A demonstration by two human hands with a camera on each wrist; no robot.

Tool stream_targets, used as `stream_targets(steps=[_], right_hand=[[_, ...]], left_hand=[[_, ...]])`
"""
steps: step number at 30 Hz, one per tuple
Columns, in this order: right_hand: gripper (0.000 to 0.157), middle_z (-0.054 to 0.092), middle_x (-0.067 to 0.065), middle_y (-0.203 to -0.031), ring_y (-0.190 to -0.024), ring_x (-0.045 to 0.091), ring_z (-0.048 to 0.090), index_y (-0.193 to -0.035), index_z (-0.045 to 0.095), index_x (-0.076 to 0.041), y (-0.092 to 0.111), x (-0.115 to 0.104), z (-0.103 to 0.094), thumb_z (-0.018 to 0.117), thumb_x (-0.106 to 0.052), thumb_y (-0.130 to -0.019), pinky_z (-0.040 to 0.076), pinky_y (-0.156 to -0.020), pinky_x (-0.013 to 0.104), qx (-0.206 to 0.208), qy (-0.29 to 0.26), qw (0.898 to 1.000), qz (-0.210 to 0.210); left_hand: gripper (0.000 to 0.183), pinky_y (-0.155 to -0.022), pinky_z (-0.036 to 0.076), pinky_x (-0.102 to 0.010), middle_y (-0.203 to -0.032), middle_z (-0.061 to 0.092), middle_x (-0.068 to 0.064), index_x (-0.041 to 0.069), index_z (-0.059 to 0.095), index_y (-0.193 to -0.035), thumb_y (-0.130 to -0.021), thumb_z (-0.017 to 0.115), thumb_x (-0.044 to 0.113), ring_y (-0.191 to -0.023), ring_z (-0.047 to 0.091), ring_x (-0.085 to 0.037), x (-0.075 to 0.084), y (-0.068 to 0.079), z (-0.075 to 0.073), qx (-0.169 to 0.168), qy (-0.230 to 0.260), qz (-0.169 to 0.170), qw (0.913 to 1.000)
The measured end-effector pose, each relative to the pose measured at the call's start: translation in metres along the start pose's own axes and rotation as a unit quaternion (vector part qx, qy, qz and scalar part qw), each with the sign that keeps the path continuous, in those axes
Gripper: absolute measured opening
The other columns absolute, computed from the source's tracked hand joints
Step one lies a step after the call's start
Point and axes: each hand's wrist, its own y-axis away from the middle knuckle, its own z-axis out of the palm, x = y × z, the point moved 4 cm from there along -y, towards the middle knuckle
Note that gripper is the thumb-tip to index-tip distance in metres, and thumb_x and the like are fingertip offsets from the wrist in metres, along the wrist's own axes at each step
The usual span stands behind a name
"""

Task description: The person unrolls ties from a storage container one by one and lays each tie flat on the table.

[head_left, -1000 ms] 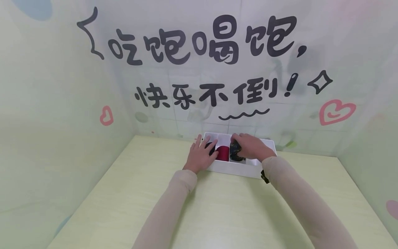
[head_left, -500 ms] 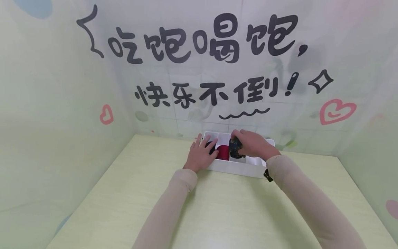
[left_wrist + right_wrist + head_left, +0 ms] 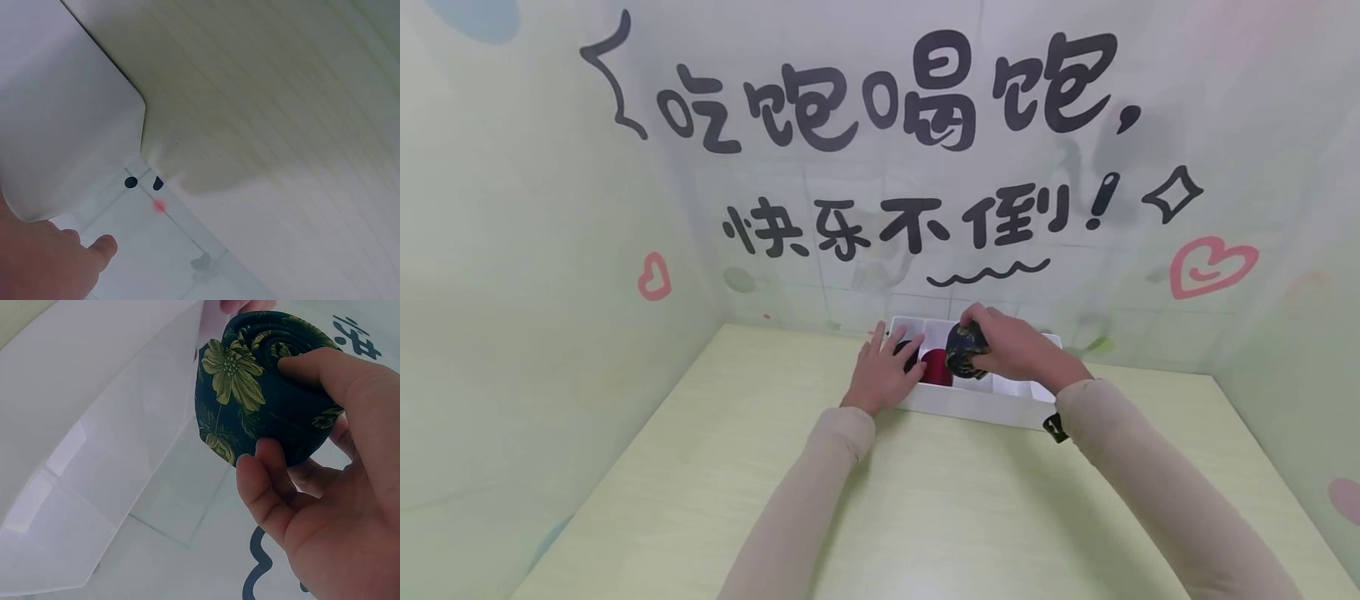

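Note:
My right hand [image 3: 1021,348] holds a rolled necktie [image 3: 240,394], dark blue-green with yellow flowers, between thumb and fingers. In the head view the necktie [image 3: 964,350] is over the middle of a white divided box [image 3: 970,409]. Fingers spread, my left hand [image 3: 882,375] rests across the left end of the box. In the left wrist view the left hand [image 3: 50,265] shows behind the box's outer wall [image 3: 69,106]. A red rolled piece [image 3: 936,367] sits in the compartment left of the necktie. Partly under my left fingers is a dark rolled piece [image 3: 911,358].
The box stands on a pale wooden table [image 3: 925,508], close to the back wall [image 3: 850,183] with its large black lettering. White compartments [image 3: 1011,387] show at the right end of the box. A side wall [image 3: 535,275] rises on the left, another on the right.
The flowered necktie has risen out of its compartment in my right hand and shifted slightly left. My left hand has stayed in place on the box.

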Motion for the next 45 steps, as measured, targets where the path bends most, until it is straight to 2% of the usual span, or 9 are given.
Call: stream_targets(steps=[6,12,18,25,33,38,45], right_hand=[[0.052,0.057,0.009,-0.117,-0.099,0.023,0.061,-0.127,0.037,-0.017,0.008,-0.005,-0.003,0.068,-0.021,-0.086,0.053,-0.088,0.041,-0.002,-0.051,0.999,-0.003],[0.049,0.062,0.013,-0.114,-0.094,0.022,0.063,-0.124,0.035,-0.014,0.016,-0.012,-0.001,0.065,-0.019,-0.086,0.054,-0.079,0.034,0.005,-0.135,0.991,-0.010],[0.051,0.061,0.015,-0.115,-0.093,0.022,0.063,-0.123,0.033,-0.016,0.025,-0.015,0.007,0.066,-0.019,-0.085,0.054,-0.077,0.033,0.016,-0.160,0.987,-0.011],[0.052,0.061,0.015,-0.113,-0.092,0.021,0.064,-0.122,0.030,-0.016,0.035,-0.018,0.024,0.065,-0.017,-0.083,0.055,-0.078,0.033,0.016,-0.193,0.981,-0.010],[0.061,0.060,0.010,-0.117,-0.099,0.020,0.063,-0.133,0.031,-0.021,0.042,-0.020,0.049,0.066,-0.016,-0.083,0.054,-0.084,0.035,0.013,-0.227,0.973,-0.029],[0.058,0.058,0.003,-0.123,-0.108,0.021,0.058,-0.133,0.037,-0.025,0.049,-0.023,0.065,0.066,-0.014,-0.084,0.052,-0.091,0.040,-0.001,-0.255,0.967,-0.026],[0.055,0.058,0.000,-0.121,-0.107,0.016,0.058,-0.131,0.040,-0.020,0.053,-0.024,0.090,0.066,-0.013,-0.083,0.051,-0.092,0.038,-0.011,-0.262,0.965,-0.025]], left_hand=[[0.053,-0.116,0.020,-0.056,-0.160,0.022,0.003,0.039,0.029,-0.149,-0.098,0.034,0.053,-0.151,0.003,-0.034,0.000,0.001,-0.002,-0.005,0.005,0.005,1.0000],[0.053,-0.116,0.021,-0.056,-0.160,0.022,0.003,0.040,0.027,-0.149,-0.098,0.031,0.054,-0.151,0.003,-0.034,-0.002,0.001,-0.003,-0.003,-0.004,0.003,1.0000],[0.053,-0.117,0.019,-0.056,-0.160,0.022,0.004,0.040,0.027,-0.149,-0.098,0.032,0.053,-0.151,0.001,-0.033,-0.002,0.003,-0.003,-0.009,0.005,-0.001,1.0000],[0.052,-0.116,0.019,-0.057,-0.160,0.022,0.004,0.040,0.028,-0.149,-0.098,0.034,0.052,-0.151,0.001,-0.033,-0.003,0.001,0.000,-0.009,0.009,0.000,0.9999],[0.054,-0.117,0.019,-0.056,-0.162,0.016,0.006,0.043,0.022,-0.149,-0.098,0.027,0.057,-0.151,-0.002,-0.033,-0.007,-0.008,0.007,-0.016,-0.003,-0.002,0.9999],[0.054,-0.117,0.019,-0.056,-0.161,0.017,0.005,0.042,0.023,-0.149,-0.098,0.029,0.056,-0.150,-0.001,-0.034,-0.006,-0.009,0.008,-0.014,0.001,0.004,0.9999],[0.053,-0.116,0.020,-0.056,-0.161,0.020,0.005,0.041,0.026,-0.149,-0.098,0.033,0.053,-0.150,0.002,-0.035,-0.003,-0.007,0.007,-0.006,0.008,0.005,0.9999]])
